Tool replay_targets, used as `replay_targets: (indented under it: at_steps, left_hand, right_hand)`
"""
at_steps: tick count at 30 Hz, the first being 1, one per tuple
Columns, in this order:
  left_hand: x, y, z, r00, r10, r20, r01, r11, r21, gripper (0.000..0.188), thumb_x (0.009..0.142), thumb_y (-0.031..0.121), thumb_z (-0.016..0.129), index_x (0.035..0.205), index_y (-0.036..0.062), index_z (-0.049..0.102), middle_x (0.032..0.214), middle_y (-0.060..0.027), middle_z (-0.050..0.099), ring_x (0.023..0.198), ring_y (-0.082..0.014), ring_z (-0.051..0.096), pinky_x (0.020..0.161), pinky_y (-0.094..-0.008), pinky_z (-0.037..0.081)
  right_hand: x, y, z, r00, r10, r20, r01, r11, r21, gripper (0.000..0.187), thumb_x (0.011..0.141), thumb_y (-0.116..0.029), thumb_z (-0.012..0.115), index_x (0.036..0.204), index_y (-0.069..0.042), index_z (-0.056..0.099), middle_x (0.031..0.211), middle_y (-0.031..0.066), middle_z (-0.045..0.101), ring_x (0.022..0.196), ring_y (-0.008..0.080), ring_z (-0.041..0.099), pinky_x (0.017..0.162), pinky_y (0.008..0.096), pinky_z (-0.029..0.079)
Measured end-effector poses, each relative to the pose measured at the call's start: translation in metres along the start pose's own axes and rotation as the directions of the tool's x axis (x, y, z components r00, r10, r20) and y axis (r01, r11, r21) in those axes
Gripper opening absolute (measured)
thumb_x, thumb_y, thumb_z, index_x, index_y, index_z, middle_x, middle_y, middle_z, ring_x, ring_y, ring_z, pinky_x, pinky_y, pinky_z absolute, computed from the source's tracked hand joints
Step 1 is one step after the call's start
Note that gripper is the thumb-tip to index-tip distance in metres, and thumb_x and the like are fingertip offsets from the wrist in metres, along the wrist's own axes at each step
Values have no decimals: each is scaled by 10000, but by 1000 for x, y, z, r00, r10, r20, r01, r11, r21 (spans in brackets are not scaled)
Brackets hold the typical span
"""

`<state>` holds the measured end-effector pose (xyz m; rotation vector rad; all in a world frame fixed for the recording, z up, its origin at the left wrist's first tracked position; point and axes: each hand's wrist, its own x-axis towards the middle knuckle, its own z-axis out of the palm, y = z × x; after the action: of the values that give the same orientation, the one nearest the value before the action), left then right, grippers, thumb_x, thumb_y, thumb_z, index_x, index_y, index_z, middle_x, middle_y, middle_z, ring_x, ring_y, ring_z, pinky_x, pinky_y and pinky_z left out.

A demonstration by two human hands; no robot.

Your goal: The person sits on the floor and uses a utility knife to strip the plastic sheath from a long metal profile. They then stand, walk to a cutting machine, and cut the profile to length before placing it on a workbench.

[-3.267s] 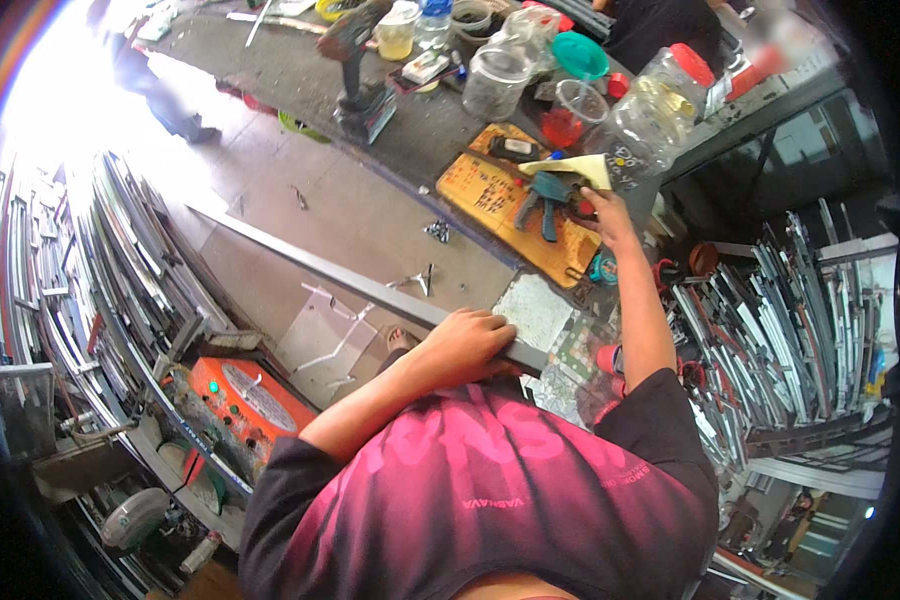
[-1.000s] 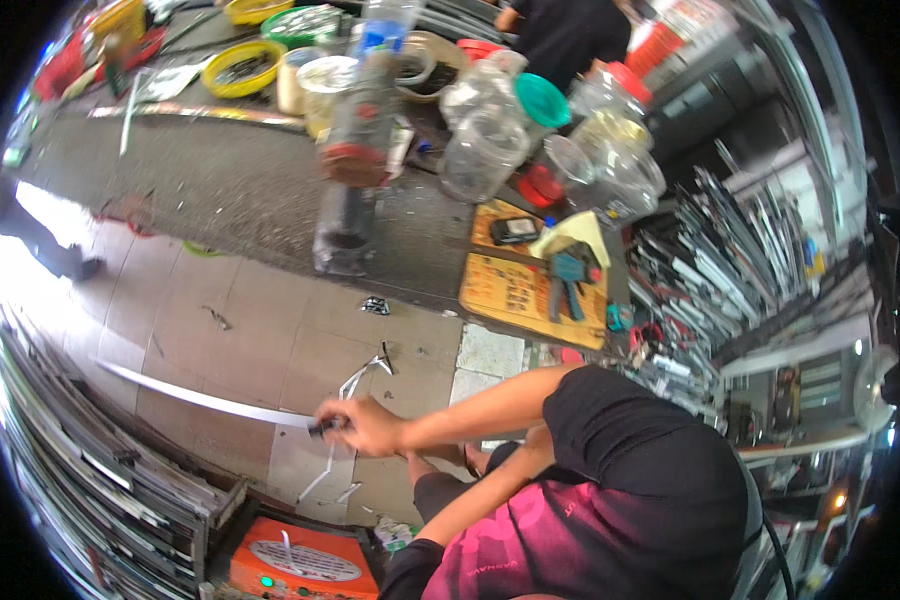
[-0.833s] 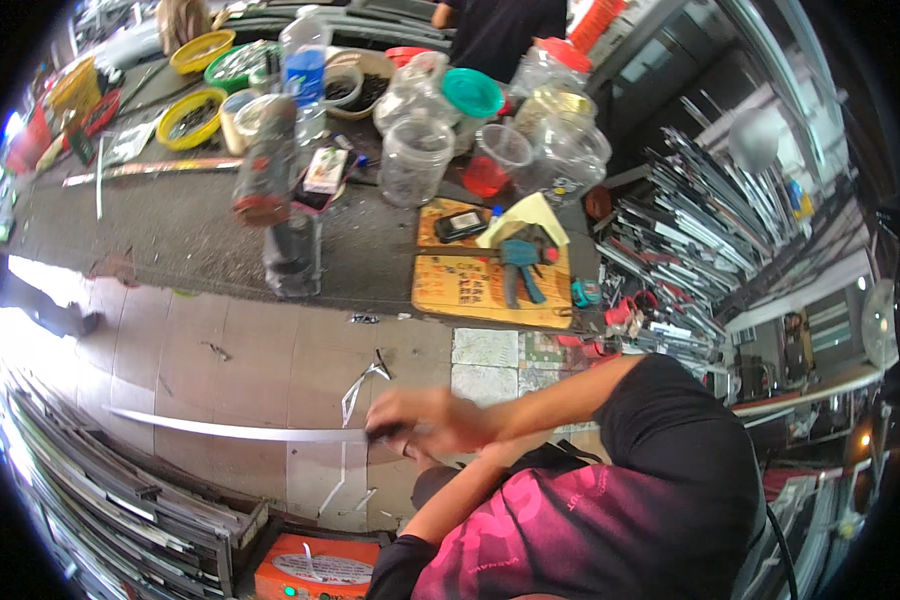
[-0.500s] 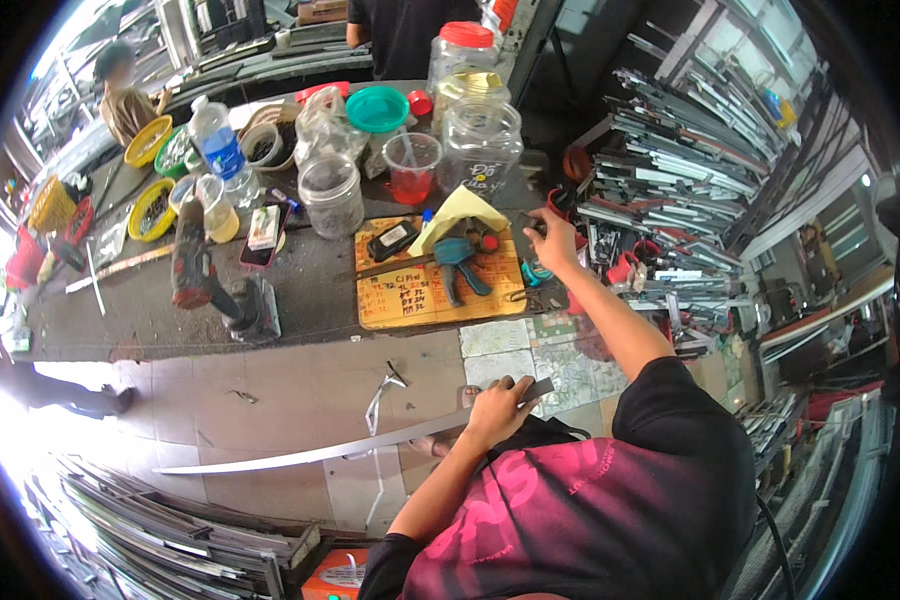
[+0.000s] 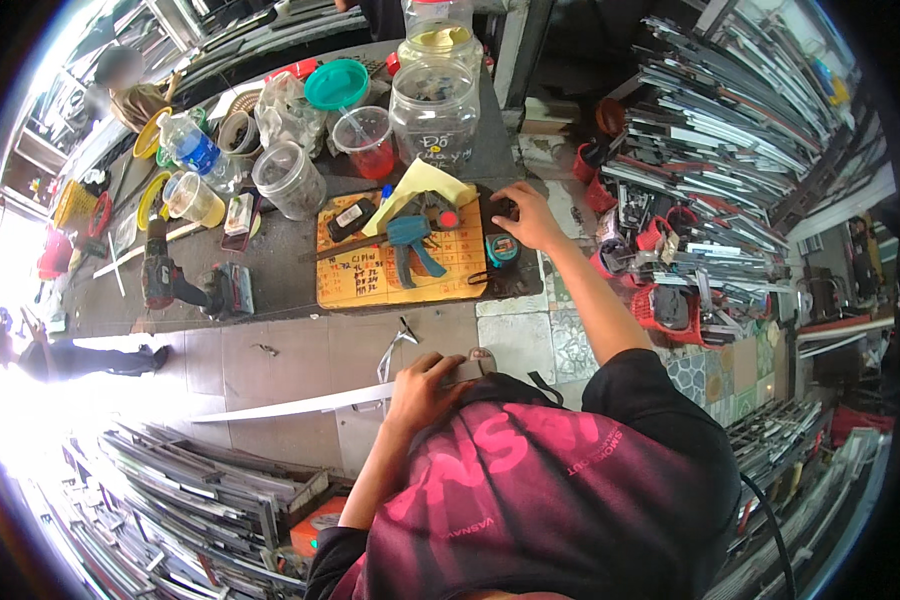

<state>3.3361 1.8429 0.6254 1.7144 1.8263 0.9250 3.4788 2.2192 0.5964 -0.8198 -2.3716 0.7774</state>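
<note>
My left hand [image 5: 422, 392] is closed round a long, thin metal strip [image 5: 310, 405], close to my body. The strip runs off to the left above the floor. At the right edge of the workbench [image 5: 270, 265], my right hand [image 5: 532, 218] curls its thumb and fingers about a small dark thing that I cannot make out. Just below those fingers lies a teal and black tape measure [image 5: 503, 250]. A blue and black spring clamp [image 5: 410, 245] rests on a yellow board [image 5: 370, 285] with handwriting, beside folded yellow paper [image 5: 425, 185].
A cordless drill [image 5: 165, 275], a water bottle [image 5: 195, 150], plastic jars [image 5: 288, 180] and a cup of red liquid [image 5: 368, 145] stand on the bench. Metal profiles [image 5: 710, 130] are stacked at right, more [image 5: 170, 480] at lower left. Another person [image 5: 130, 95] is at far left.
My view has shifted to the right. My left hand has drawn the strip closer to my body. My right hand stays at the bench's right edge, its fingers still curled.
</note>
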Motion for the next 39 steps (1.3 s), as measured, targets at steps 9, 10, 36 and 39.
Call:
replay_targets:
  at_steps: [9,10,36,39]
  left_hand:
    - [2,35,-12,990,-95,-103,104,990,92,463,687,270,948,1062,78,754,940,-111,703,852,-351,697,767,-453,560]
    - [2,38,-10,989,-107,-104,115,991,72,457,693,271,947,1060,76,755,937,-111,703,856,-351,696,765,-454,557]
    - [12,72,-58,960,65,-273,-11,981,195,571,724,529,885,955,42,696,848,-104,696,724,-333,665,654,-416,497]
    - [15,77,-61,957,98,-275,-48,982,181,581,699,519,898,953,37,698,853,-108,702,738,-335,678,664,-416,507]
  right_hand:
    - [7,38,-3,999,26,35,-31,987,158,451,864,52,700,1289,-95,667,1255,160,701,1047,395,705,850,437,588]
    - [7,41,-2,1000,25,9,-26,985,168,433,878,46,704,1286,-93,664,1259,159,704,1053,377,711,845,429,589]
    - [-84,-189,-67,815,-568,119,306,595,743,392,773,-195,975,1091,-71,783,936,87,753,775,237,713,641,321,530]
    - [-89,-191,-66,810,-555,189,261,631,731,412,777,-194,973,1123,-70,787,946,88,749,788,237,720,667,340,549]
